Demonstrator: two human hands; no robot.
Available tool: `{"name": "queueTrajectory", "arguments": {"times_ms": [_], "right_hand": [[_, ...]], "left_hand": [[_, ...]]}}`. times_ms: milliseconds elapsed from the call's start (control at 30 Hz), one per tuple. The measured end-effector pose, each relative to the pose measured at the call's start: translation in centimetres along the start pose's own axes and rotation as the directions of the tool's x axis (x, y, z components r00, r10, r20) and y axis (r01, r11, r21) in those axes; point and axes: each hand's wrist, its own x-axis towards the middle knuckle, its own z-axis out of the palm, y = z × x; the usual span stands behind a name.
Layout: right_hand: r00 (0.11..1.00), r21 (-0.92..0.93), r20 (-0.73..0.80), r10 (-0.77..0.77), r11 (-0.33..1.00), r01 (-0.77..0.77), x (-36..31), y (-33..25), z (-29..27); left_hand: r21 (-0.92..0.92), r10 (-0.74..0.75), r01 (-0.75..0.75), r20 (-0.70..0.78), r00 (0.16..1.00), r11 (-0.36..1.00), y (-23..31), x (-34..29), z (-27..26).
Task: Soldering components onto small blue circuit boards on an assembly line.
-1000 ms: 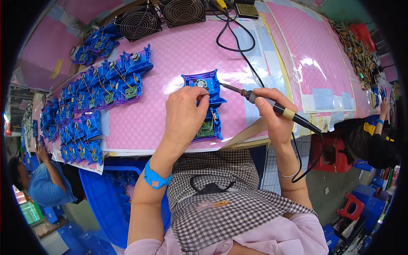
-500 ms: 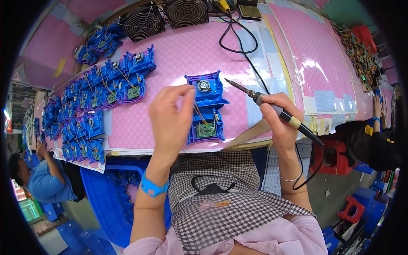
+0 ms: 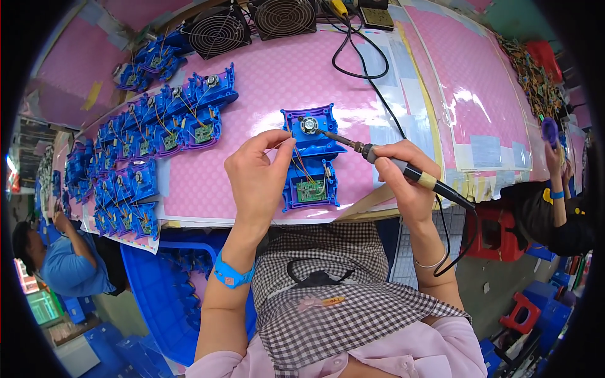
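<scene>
An opened blue plastic housing lies before me in two halves. Its upper half point(image 3: 324, 126) carries a small round speaker point(image 3: 309, 125); the lower half point(image 3: 332, 195) holds a green circuit board point(image 3: 310, 191), from which thin red and orange wires point(image 3: 299, 161) run upward. My right hand point(image 3: 408, 179) grips a soldering iron point(image 3: 403, 169), its tip at the speaker's right edge; whether it touches cannot be made out. Beside the housing's left side, my left hand point(image 3: 261, 176) pinches a thin wire between thumb and index finger; the fingers hide its end.
Several similar blue housings point(image 3: 167, 135) stand in rows on the left. Two black fans point(image 3: 219, 33) line the back. The iron's cable point(image 3: 387, 104) crosses the table to the right. A blue bin point(image 3: 142, 277) sits below the front edge. Co-workers point(image 3: 72, 264) work at both sides.
The soldering iron has moved left and slightly down, its tip now at the speaker. My left hand has shifted slightly right, thumb and finger close to the housing. The view has shifted a little.
</scene>
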Motion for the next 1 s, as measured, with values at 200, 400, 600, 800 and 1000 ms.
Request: {"name": "queueTrajectory", "arguments": {"times_ms": [200, 400, 600, 800, 1000], "right_hand": [[1.000, -0.032, 0.011, -0.007, 0.999, 0.008, 0.5, -0.1, 1.3], [1.000, -0.040, 0.004, 0.012, 0.999, -0.012, 0.7, 0.4, 1.5], [1.000, -0.038, 0.022, -0.019, 0.999, 0.020, 0.6, 0.5, 1.6], [0.998, -0.084, 0.038, -0.060, 0.994, 0.063, 0.6, 0.1, 1.2], [0.998, -0.010, -0.067, -0.010, 1.000, 0.009, 0.1, 0.6, 0.1]], "left_hand": [[0.117, 0.221, -0.229, 0.076, 0.972, 0.966, -0.2, 0.5, 0.9], [0.163, 0.185, -0.204, 0.125, 0.975, 0.965, -0.2, 0.8, 1.1], [0.162, 0.189, -0.209, 0.126, 0.974, 0.964, -0.2, 0.7, 1.1], [0.195, 0.187, -0.215, 0.149, 0.971, 0.957, 0.1, 0.7, 1.1], [0.204, 0.222, -0.249, 0.148, 0.964, 0.947, -0.3, 0.9, 1.2]]}}
